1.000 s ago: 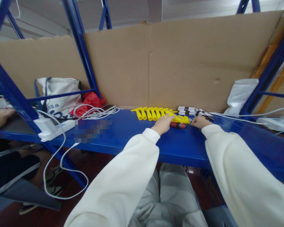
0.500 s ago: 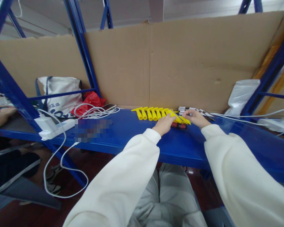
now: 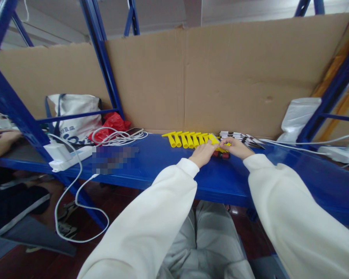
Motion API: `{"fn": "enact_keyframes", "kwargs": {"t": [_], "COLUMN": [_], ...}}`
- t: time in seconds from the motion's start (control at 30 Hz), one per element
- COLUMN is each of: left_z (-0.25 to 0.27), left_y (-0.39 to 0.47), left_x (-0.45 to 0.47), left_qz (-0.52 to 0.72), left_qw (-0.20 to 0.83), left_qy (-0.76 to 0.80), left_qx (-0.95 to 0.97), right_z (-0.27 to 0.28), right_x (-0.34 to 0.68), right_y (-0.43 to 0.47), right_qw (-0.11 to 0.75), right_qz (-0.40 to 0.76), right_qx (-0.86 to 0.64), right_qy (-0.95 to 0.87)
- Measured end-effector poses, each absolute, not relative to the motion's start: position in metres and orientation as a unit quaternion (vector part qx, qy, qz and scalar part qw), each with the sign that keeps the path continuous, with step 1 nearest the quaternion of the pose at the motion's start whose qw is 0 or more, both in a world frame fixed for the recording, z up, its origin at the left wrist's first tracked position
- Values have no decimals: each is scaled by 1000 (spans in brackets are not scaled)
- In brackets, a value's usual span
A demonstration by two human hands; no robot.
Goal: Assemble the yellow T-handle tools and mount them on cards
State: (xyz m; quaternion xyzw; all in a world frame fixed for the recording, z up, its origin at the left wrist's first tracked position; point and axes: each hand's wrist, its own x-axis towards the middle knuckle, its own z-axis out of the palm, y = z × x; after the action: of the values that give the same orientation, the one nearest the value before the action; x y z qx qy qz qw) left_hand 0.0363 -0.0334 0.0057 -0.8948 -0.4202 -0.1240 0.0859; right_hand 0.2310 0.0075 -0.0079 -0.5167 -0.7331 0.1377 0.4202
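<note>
My left hand (image 3: 203,153) is closed on a yellow T-shaped plastic tool (image 3: 213,138), which looks like a scraper and has a greyish strip along its top. My right hand (image 3: 234,147) meets it from the right, its fingers bent and pinched at the tool's right end. Whether something small sits between those fingertips is hidden. Several matching yellow tools (image 3: 187,140) lie in a row left of my hands, hollow handle ends facing me. Just under the held tool lies a red and black object (image 3: 222,155), partly covered. Flat black-and-white pieces (image 3: 251,140) are spread behind my right hand.
The blue shelf top (image 3: 163,166) ends at a cardboard wall (image 3: 235,77). To the left are coiled white cables (image 3: 119,137), a power strip (image 3: 72,159), a red bag (image 3: 114,122) and a white cloth bag (image 3: 75,116). A white pouch (image 3: 299,116) stands right. A person's arm (image 3: 6,141) shows far left.
My right hand has moved slightly left and in, and its fingers now cover the right end of the yellow tool. My left hand has stayed nearly in place.
</note>
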Motion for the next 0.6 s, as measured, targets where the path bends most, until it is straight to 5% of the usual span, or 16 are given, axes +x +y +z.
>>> {"fn": "enact_keyframes", "kwargs": {"t": [0.37,0.6], "left_z": [3,5], "left_y": [-30,-26], "left_x": [35,30], "left_qz": [-168,-197], "left_qw": [73,43], "left_qy": [-430,-440], "left_qx": [-884,-875], "right_z": [-12,-10], "right_x": [229,237], "right_y": [9,7], "right_qw": [483,434], "right_qz": [179,269], "right_qx": [-563,-526], "right_qy": [-646,-680]}}
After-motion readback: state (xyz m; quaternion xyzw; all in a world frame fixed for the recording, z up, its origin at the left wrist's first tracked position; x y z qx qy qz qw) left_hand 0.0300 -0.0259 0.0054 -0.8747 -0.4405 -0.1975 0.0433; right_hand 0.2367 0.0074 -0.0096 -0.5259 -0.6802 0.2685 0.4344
